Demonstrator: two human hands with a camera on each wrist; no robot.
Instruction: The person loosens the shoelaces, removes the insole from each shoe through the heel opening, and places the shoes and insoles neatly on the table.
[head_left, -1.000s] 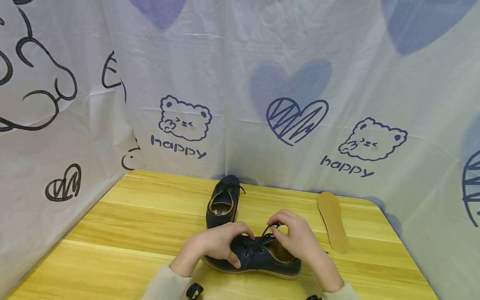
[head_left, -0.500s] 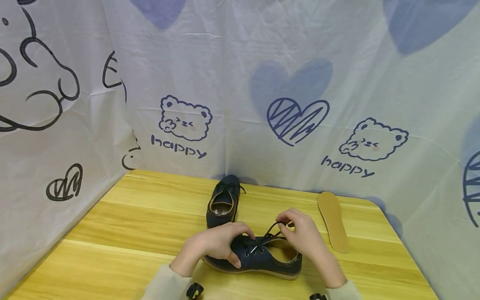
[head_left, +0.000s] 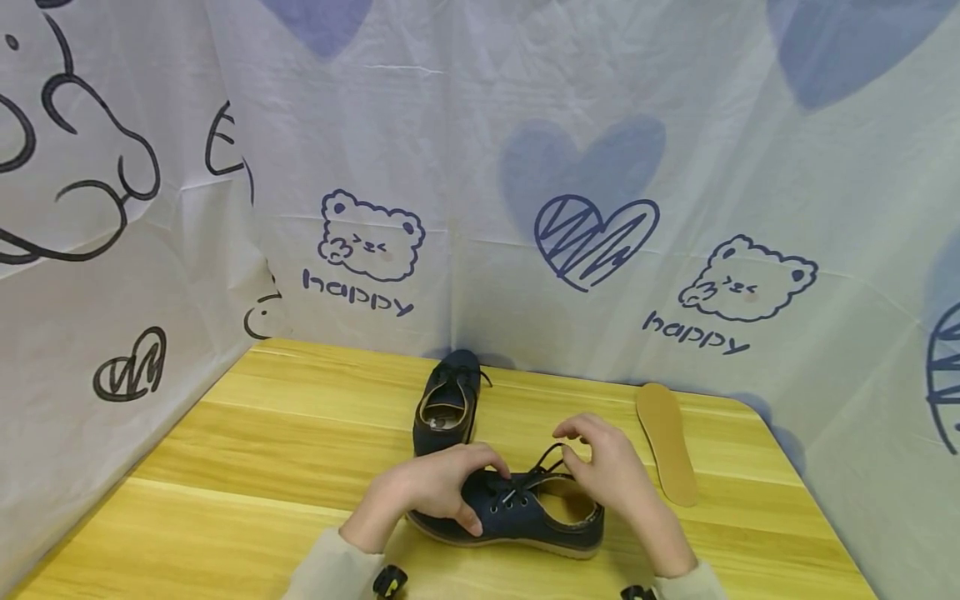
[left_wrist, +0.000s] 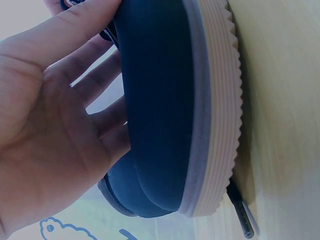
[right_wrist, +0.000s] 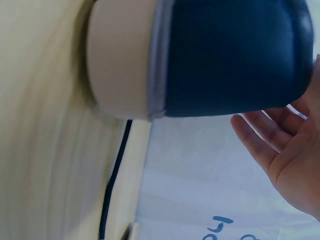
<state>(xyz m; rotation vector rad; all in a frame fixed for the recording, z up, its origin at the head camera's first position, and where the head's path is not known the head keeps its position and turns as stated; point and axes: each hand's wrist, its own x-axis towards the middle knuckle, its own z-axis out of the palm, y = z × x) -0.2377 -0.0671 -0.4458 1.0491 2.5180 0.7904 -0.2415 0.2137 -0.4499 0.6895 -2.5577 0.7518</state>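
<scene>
A dark navy lace-up shoe [head_left: 510,521] with a pale sole lies across the front of the table, toe to the left. My left hand [head_left: 438,482] grips its toe end, thumb on the near side and fingertips by the laces. Black laces [head_left: 517,487] are tied over the tongue, with a loop standing up near the opening. Just right of that loop is my right hand [head_left: 606,467], its thumb and index finger parted beside the lace. In the right wrist view several fingers [right_wrist: 255,142] show behind the shoe's heel [right_wrist: 235,60].
A second navy shoe [head_left: 442,437] stands behind, toe toward the back cloth [head_left: 480,275]. On the right of the wooden table [head_left: 300,433] lies a tan insole [head_left: 666,446]. A dark lace [right_wrist: 112,185] trails on the tabletop beyond the heel.
My right hand has drawn the lace loop up and to the right, then its fingers have parted from it. The left hand keeps its grip on the shoe.
</scene>
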